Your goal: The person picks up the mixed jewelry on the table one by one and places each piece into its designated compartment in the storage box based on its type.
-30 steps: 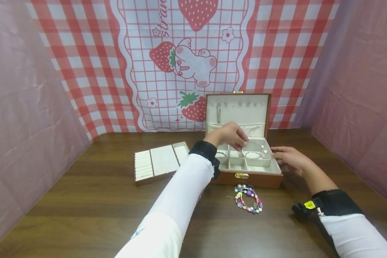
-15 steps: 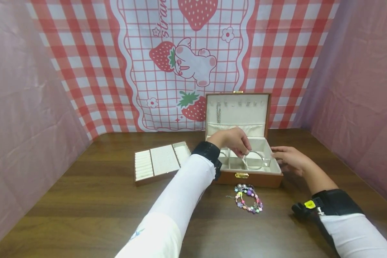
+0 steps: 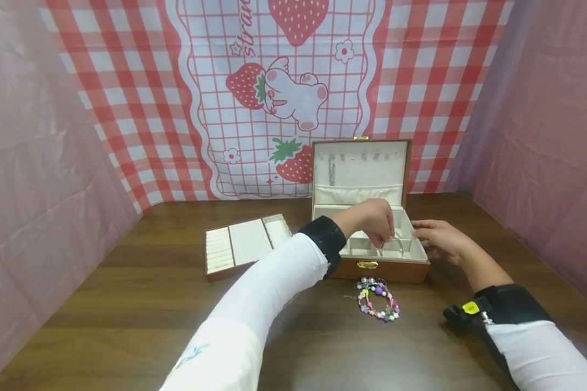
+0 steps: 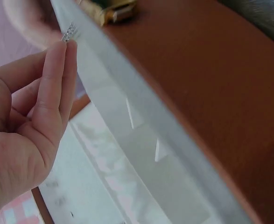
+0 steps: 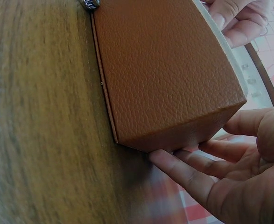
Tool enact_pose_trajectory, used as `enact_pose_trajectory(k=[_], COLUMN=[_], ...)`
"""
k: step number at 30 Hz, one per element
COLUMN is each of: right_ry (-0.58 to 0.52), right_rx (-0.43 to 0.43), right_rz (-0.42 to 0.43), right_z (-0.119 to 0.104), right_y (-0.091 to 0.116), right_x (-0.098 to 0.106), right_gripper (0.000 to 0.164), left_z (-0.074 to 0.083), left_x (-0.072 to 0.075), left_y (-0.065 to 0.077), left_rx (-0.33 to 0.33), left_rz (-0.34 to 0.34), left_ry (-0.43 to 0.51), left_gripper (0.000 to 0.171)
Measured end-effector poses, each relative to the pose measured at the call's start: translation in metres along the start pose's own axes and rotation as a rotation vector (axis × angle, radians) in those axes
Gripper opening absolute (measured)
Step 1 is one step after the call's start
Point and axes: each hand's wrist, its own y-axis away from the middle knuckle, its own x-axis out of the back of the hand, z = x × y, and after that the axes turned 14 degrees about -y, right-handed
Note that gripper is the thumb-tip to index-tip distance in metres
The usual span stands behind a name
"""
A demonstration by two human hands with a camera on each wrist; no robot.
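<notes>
My left hand (image 3: 379, 221) is over the front of the open brown jewelry box (image 3: 396, 272), pinching a thin silver bangle (image 3: 401, 247). The bangle stands on edge among the cream compartments, partly hidden by the hand. In the left wrist view, only its sparkling end (image 4: 69, 31) shows above the fingertips. My right hand (image 3: 440, 240) rests against the box's right side. In the right wrist view its extended fingers (image 5: 188, 175) touch the brown side wall (image 5: 174, 135), low and near the rim. Below the gold clasp (image 3: 367, 265), colourful beaded bracelets (image 3: 390, 314) lie on the table.
Left of the box is a removable tray (image 3: 249, 242) with ring rolls and flat sections. The lid (image 3: 364, 168) stands upright behind, a silver chain (image 3: 331, 169) hanging from one hook. A checked strawberry cloth (image 3: 293, 103) hangs at the table's back edge.
My left hand has moved down and to the right with the bangle, from above the back compartments into the front right of the box. My right hand stays at the box's side.
</notes>
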Motion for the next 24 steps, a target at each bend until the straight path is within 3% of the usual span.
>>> enact_pose_trajectory(k=[6,13,19,24], right_ry=[-0.001,-0.006,-0.007,-0.004], right_rx=[0.004,0.017,0.019,0.022], right_rz=[-0.003,-0.008,-0.022,-0.020], right_z=[-0.001,0.000,0.000,-0.001], right_y=[0.001,0.001,0.001,0.002], right_x=[0.001,0.001,0.001,0.000], right_gripper=[0.062,0.062,0.062,0.061], left_z=[0.012,0.017,0.019,0.019], left_x=[-0.012,-0.014,-0.003,0.000], left_y=[-0.004,-0.010,-0.004,0.001], left_rx=[0.056,0.019,0.006,-0.020], left_rz=[-0.002,0.030,0.035,0.040], left_ry=[-0.072,-0.301,-0.297,-0.360], left_gripper=[0.004,0.018,0.009,0.012])
